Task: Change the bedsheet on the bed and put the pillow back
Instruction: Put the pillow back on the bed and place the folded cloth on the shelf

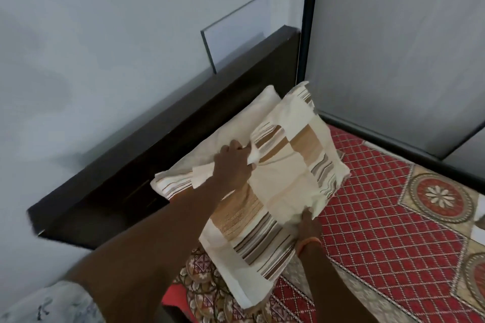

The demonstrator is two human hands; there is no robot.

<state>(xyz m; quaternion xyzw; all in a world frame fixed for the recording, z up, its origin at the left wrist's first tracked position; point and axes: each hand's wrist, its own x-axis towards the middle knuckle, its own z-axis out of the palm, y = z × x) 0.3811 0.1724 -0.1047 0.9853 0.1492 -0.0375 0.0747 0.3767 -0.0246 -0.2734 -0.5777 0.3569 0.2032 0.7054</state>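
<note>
Walls (105,34) of pale grey plaster fill the upper half of the head view, with a dark-framed panel (393,47) closing the right side and a clear rectangular pane (236,31) propped behind the dark wooden headboard (157,144). Below them the bed carries a red bedsheet (380,217) of diamond lattice with round floral medallions toward the right edge. At the head of the bed a striped pillow (283,173), cream with brown and tan blocks, lies tilted, its long axis running from the lower left near the viewer up to the far right corner by the panel, one end raised over a plain cream pillow (236,126) that rests against the headboard. The left hand (233,165) clenches a bunch of the cover fabric at the striped pillow's upper edge, fingers curled round it. The right hand (307,228), an orange band at its wrist, grasps the pillow's lower right edge, fingertips tucked beneath it. A pale patterned sleeve (52,304) shows at the lower left corner.
</note>
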